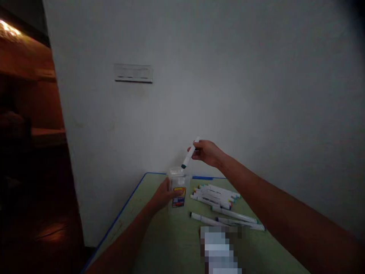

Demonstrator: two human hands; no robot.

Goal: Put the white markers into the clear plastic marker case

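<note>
In my right hand [207, 152] is a white marker [189, 155], pinched and tilted with its dark green end pointing down. That end is just above the mouth of a clear plastic container [176, 179], which stands upright on the table. My left hand [164, 196] is wrapped round the container's left side, its thumb across a yellow, blue and red label [179, 198]. To the right of the container lies a pile of white markers [215, 196] with coloured ends. A few more markers [235, 215] lie loose in front of the pile.
The light green table [159, 243] has a blue edge and stands against a pale wall [242, 76]. A white switch plate [133, 73] is on the wall. A pixelated patch covers something at the table's front. On the left is a dark room with an orange-lit area.
</note>
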